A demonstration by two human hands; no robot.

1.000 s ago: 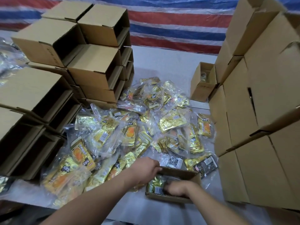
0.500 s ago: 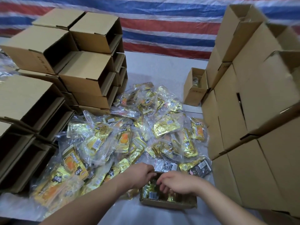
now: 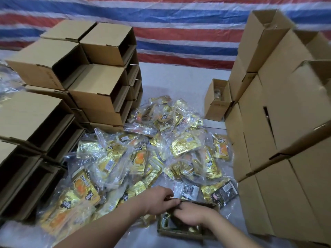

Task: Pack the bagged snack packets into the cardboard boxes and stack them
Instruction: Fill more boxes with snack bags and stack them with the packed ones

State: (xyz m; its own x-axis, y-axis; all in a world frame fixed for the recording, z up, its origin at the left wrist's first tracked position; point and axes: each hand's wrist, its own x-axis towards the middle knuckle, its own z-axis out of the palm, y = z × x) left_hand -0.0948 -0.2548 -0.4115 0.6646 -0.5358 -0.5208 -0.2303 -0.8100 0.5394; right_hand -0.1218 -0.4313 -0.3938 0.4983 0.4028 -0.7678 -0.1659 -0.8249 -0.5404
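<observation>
— Box in hand? Where?
— Small open carton at the near edge of the pale sheet, just this side of the heap of bagged snack packets. Gold packets already inside, pressed under the right hand.
— Fingers?
— Right: laid fairly flat over the contents, tips toward the left wall, pushing down rather than pinching (blurred, so hard to swear to). Left hand: curled over the far-left rim, seemingly steadying it; cannot tell whether pinching a flap or only resting.
— Step, then?
— Probably tamping a load down, box not yet closed.
— Next?
— Likely folding the flaps shut without springing the slippery bags back out, then lifting onto the tall stack of boxes at right. Empty cartons stacked at left for the following round.
</observation>
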